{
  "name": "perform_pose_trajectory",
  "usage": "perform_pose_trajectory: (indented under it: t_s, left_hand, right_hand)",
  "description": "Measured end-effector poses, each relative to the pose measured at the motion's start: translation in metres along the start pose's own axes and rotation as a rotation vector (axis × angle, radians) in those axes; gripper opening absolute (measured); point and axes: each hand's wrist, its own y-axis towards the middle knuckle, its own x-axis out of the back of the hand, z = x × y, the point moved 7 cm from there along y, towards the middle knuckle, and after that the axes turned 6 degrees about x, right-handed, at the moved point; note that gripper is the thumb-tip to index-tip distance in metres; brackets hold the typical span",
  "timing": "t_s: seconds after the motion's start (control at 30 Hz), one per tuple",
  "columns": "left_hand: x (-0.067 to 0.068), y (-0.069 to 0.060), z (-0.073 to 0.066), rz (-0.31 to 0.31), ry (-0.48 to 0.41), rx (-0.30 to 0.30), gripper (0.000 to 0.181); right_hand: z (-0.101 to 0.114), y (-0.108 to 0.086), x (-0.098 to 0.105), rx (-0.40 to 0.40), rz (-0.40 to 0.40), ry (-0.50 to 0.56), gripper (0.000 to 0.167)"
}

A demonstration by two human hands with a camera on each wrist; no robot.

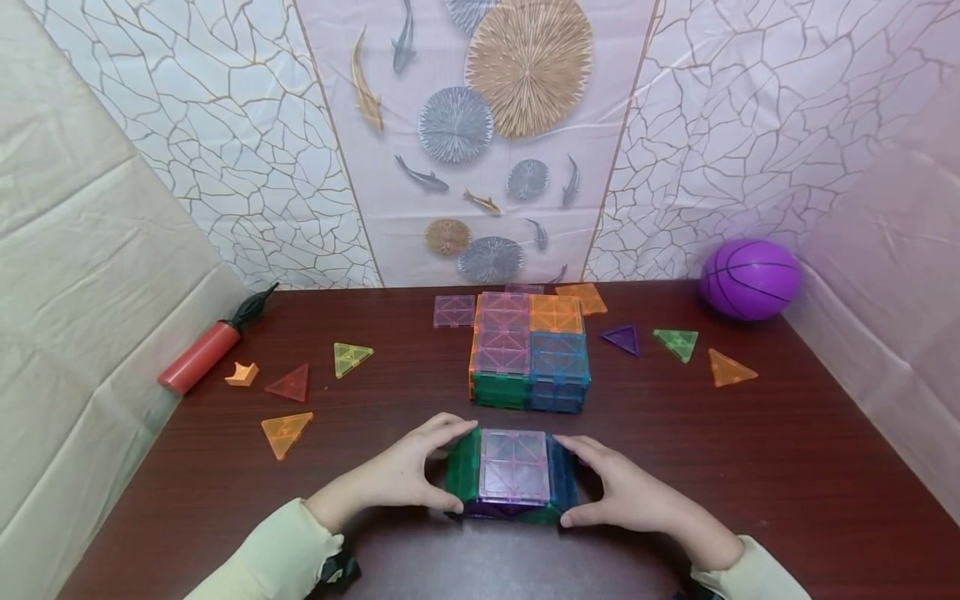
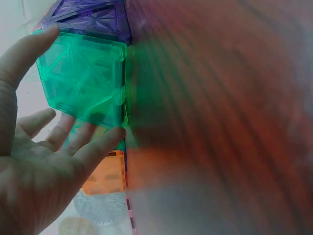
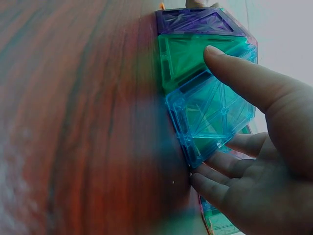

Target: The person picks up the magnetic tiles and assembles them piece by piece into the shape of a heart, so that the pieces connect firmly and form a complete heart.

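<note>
Stretching wide, desk (image 1: 675, 450) carries large tile box (image 1: 530, 350) further back, seemingly leaving elbow room; smaller tile block (image 1: 514, 467) sits up front, left grip (image 1: 405, 471) and right grip (image 1: 626, 492) pinching opposite ends thumb-to-fingers, probably bracing sloped sides against slipping!

On the table (image 1: 750, 467), the front magnetic-tile block (image 1: 514, 467) sits between the left hand (image 1: 405, 468) and right hand (image 1: 630, 487). The rear magnetic-tile box (image 1: 528, 354) stands behind it, with triangle tiles (image 1: 285, 432) scattered both left and right. The hand pump (image 1: 200, 357) lies farthest left; the basketball (image 1: 752, 279) rests at the back right corner.
</note>
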Motion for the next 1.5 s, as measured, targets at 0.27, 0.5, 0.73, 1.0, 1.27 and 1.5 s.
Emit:
perform_pose_trajectory:
  t_s: [0.27, 0.5, 0.73, 1.0, 1.27, 1.5]
  left_hand:
    - [-0.006, 0.000, 0.007, 0.030, 0.143, 0.119, 0.107]
    - [-0.009, 0.002, 0.004, -0.015, 0.241, 0.110, 0.102]
    - [-0.008, 0.003, 0.002, -0.034, 0.226, 0.086, 0.099]
    - [-0.004, 0.003, -0.002, -0.062, 0.200, 0.070, 0.096]
    - [0.001, 0.003, -0.005, -0.119, 0.188, 0.053, 0.097]
    - [0.000, 0.003, -0.003, -0.106, 0.101, 0.077, 0.098]
  right_hand:
    - [0.000, 0.001, 0.000, 0.018, -0.010, -0.010, 0.094]
    - [0.000, 0.002, -0.001, 0.018, -0.014, -0.021, 0.093]
    - [0.001, 0.003, 0.000, 0.025, -0.018, -0.041, 0.091]
    - [0.005, 0.005, 0.006, 0.051, -0.087, -0.069, 0.090]
    - [0.008, 0.006, 0.010, 0.074, -0.114, 0.122, 0.088]
    - [0.007, 0.007, 0.006, 0.035, -0.091, 0.224, 0.092]
